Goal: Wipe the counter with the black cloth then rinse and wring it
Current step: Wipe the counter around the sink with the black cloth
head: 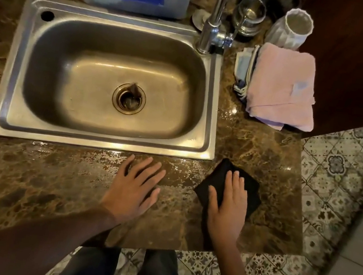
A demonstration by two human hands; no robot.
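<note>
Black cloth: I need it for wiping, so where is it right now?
In the head view the black cloth lies flat on the counter, right of the sink's front corner, under the right hand.

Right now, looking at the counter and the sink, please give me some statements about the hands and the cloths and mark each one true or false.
1. The right hand lies flat on the black cloth. True.
2. The left hand holds the black cloth. False: it rests open on the bare counter.
3. The black cloth lies inside the sink. False: it lies on the counter, right of the sink.
4. A folded pink towel lies right of the faucet. True.
5. Water runs from the faucet. False: no stream shows.
</note>
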